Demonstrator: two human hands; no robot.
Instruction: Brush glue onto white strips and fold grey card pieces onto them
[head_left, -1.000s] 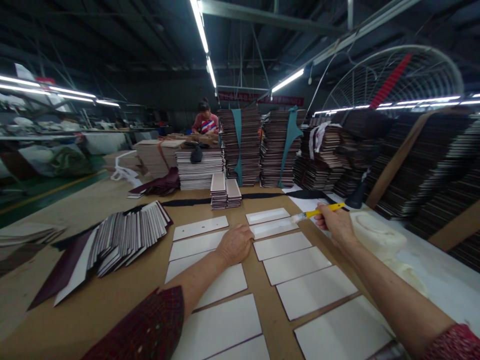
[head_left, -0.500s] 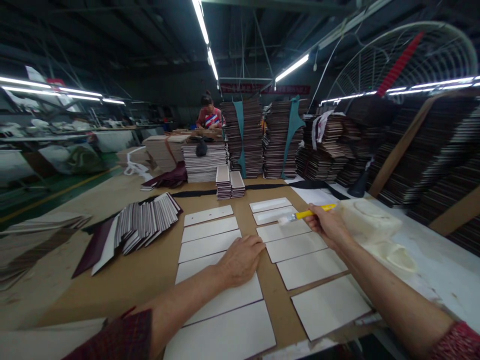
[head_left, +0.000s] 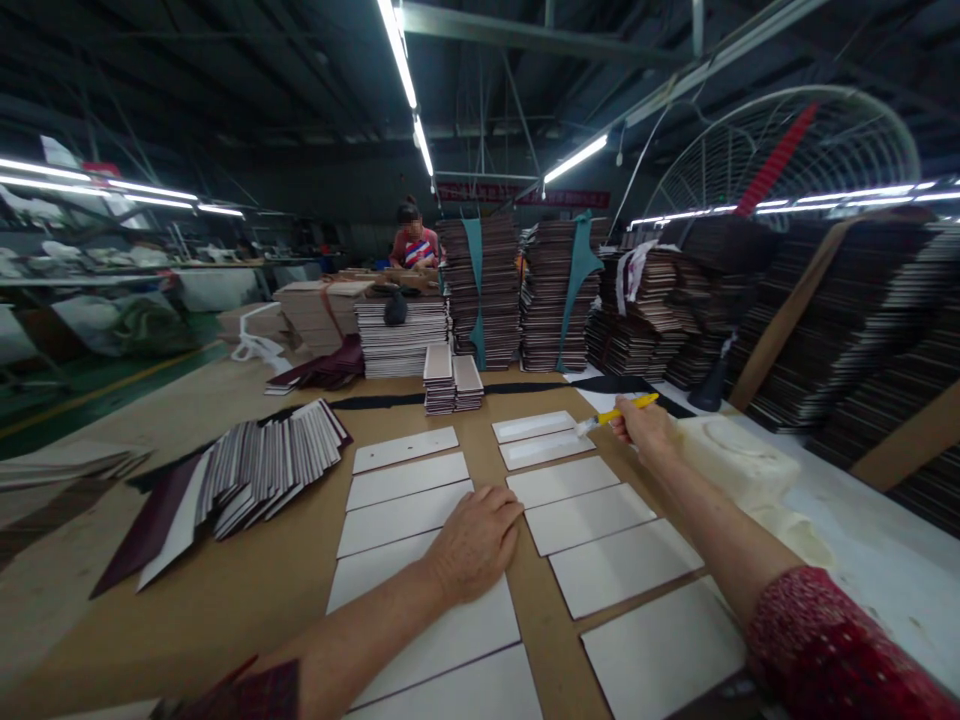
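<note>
My right hand (head_left: 646,430) is closed round the yellow handle of a paintbrush (head_left: 627,408). Its pale bristles touch the right end of a narrow white panel (head_left: 546,449) in the right-hand row. Wet-looking white streaks cover this panel and the narrow one (head_left: 532,426) beyond it. My left hand (head_left: 480,540) rests palm down on the left row of white panels (head_left: 409,520), fingers loosely bent and holding nothing. Nearer me in the right row lie larger white panels (head_left: 626,565). A translucent plastic container (head_left: 739,455) stands beside my right forearm, which partly hides it.
A fanned pile of panels (head_left: 274,460) lies at left, and two small stacks (head_left: 454,385) stand ahead. Tall stacks of dark boards (head_left: 495,290) line the table's far side. A large fan (head_left: 787,150) is at right. A person (head_left: 415,240) is beyond the stacks.
The brush has moved away from me and slightly right, from the near edge of the second narrow panel to its right end. My left hand stays on the panels; the view has tilted up slightly.
</note>
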